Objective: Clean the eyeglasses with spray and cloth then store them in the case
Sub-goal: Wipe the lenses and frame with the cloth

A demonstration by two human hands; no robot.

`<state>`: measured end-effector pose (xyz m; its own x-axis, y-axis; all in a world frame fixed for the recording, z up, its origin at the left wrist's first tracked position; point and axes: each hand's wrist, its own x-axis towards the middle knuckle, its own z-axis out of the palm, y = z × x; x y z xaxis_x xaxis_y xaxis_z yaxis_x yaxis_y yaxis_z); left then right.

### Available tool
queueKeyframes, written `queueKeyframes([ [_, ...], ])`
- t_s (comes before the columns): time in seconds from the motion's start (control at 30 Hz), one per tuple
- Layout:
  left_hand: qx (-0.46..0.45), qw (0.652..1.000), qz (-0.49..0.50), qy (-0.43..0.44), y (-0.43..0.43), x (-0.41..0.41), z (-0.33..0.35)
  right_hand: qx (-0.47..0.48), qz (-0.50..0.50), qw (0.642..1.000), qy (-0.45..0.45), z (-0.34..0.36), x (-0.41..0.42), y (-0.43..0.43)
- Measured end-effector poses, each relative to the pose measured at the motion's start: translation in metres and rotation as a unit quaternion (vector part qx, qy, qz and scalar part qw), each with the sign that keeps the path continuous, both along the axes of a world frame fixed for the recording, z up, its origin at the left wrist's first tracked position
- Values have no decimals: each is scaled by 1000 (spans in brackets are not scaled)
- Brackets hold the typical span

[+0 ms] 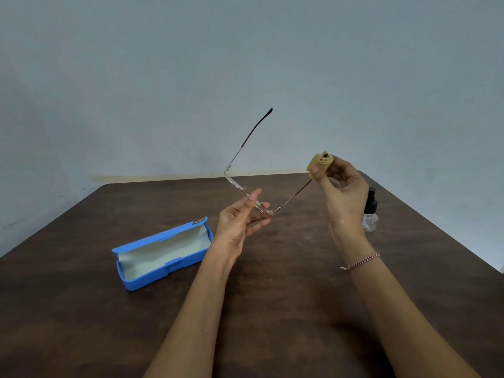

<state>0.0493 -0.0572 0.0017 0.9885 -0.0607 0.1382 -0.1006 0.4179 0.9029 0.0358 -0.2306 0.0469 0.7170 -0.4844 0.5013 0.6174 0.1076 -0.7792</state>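
Thin gold-rimmed eyeglasses [240, 156] are held up above the table, one dark-tipped temple pointing up and away. My left hand [242, 222] pinches the frame at the lens nearest me. My right hand [341, 192] grips a folded tan cloth [319, 160] wrapped around the end of the other temple. The blue case [163, 253] lies open on the table to the left, its pale lining showing. A clear spray bottle with a black top [370, 211] stands behind my right wrist, partly hidden.
The dark brown wooden table [272, 282] runs back to a plain grey wall. Its right edge slants down the frame's right side. A beaded bracelet [362, 261] is on my right wrist.
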Motion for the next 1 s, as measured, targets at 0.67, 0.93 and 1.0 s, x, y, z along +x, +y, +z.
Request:
queueKeyframes([
  [0.67, -59, 997, 35, -28, -10, -1, 0, -1, 217, 967, 134, -36, 3, 31],
  [0.93, -67, 997, 17, -31, -17, -3, -2, 55, 186, 975, 110, -28, 7, 17],
  [1.0, -77, 996, 28, -29, -15, -2, -1, 13, 221, 966, 132, -34, 5, 24],
])
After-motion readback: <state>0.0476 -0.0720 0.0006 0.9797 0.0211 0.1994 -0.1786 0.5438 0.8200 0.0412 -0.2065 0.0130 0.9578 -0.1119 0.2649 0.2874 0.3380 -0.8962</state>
